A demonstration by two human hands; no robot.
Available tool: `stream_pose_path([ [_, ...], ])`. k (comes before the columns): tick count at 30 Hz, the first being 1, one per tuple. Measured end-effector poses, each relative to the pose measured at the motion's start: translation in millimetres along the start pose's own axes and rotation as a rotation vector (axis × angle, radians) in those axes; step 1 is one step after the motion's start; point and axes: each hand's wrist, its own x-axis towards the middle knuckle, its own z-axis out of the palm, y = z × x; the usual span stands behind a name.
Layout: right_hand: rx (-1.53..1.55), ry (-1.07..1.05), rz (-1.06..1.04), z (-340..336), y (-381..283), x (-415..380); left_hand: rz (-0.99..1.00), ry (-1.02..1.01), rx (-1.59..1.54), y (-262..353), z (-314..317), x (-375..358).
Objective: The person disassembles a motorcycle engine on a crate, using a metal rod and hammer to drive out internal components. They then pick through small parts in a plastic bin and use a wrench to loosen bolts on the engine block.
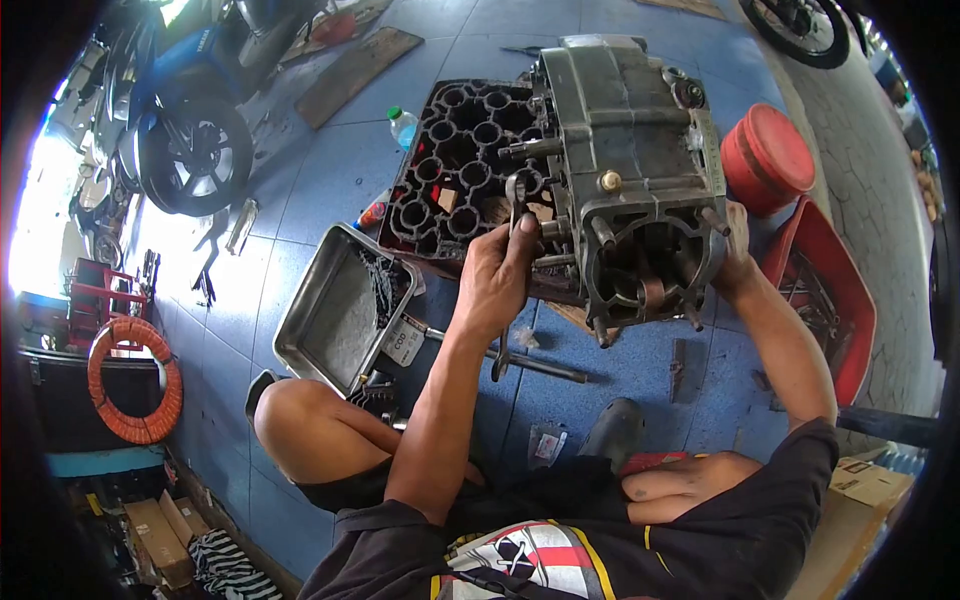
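A combination wrench (515, 193) stands nearly upright in my left hand (494, 278), its fingers wrapped round the shaft and the thumb pressed along it. The wrench's upper end is beside the shafts on the left side of a grey engine (635, 120), and its lower end hangs below my wrist. My right hand (735, 252) grips the engine's right side near the cylinder opening, with some fingers hidden behind the casing. Studs and a connecting rod (651, 292) show at the opening facing me. The engine is set against a blackened plastic crate (440, 252) with round cells.
A metal tray (335, 310) and a long bar (550, 370) lie on the blue tiled floor (340, 180). At right are a red bucket (768, 160) and a red bin (850, 300) with metal parts. A motorcycle wheel (195, 155) stands at upper left.
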Motion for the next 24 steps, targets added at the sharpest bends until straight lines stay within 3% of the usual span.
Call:
stream_pose_path([
  [2, -0.027, 0.026, -0.010, 0.5, 0.3, 1.0, -0.331, 0.007, -0.050, 13.8, -2.2, 3.2],
  [5, -0.101, -0.031, -0.026, 2.3, 3.9, 0.3, -0.481, 0.003, -0.217, 21.8, -2.0, 3.0],
  [7, -0.118, -0.101, 0.019, 6.0, 12.4, -8.2, -0.430, 0.024, -0.149, 13.0, -4.8, 5.0],
  [10, -0.049, -0.156, 0.081, 4.6, 10.8, -4.1, -0.174, 0.046, -0.414, 15.6, -8.4, 0.9],
  [14, -0.014, -0.052, 0.037, 0.2, 1.1, 4.3, -0.200, -0.065, -0.471, 17.9, -11.0, -1.2],
  [19, -0.082, -0.093, 0.041, 2.0, 6.3, -3.8, -0.319, -0.079, -0.664, 6.2, -28.9, -9.3],
  [24, -0.069, -0.097, 0.033, 5.8, 10.1, -4.0, -0.170, 0.111, -0.562, -10.5, -50.1, -21.7],
])
